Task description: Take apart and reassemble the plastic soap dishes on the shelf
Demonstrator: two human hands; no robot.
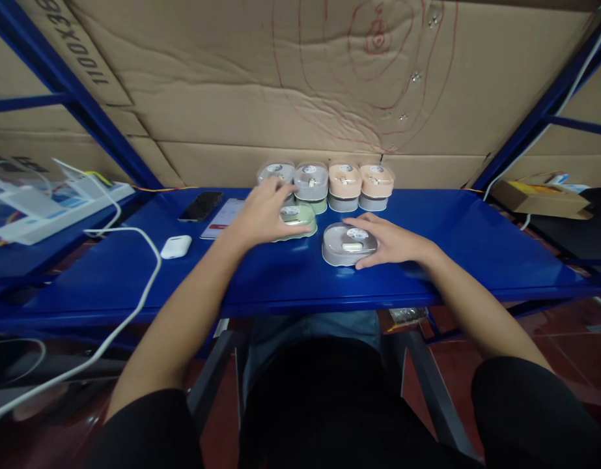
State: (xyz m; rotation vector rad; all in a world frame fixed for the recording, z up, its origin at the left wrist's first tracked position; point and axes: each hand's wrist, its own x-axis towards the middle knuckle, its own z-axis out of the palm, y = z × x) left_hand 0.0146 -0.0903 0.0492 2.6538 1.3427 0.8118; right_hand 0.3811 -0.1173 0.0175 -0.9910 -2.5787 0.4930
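Note:
My right hand (385, 240) grips a small grey plastic box (346, 254) with a clear lid, round sticker and white tab; fingers curl behind its right end, the thumb in front. My left hand (268, 212) hangs over a similar green box (303, 220), thumb along its lid and fingers spread toward the back row. Part of the green box is hidden by that hand. Behind stand two-high stacks: a grey box (277, 170) partly covered by my left fingers, a grey box (310, 185) over a green one, and two peach boxes (344, 182) (377, 181) over grey ones.
On the blue table (441, 241), left of my hands, lie a dark phone (201, 206), a white-screened device (223, 218) and a white earbud case (176, 247). A white cable (151, 286) and power strip (60, 212) run along the left. Cardboard (222, 98) walls the back.

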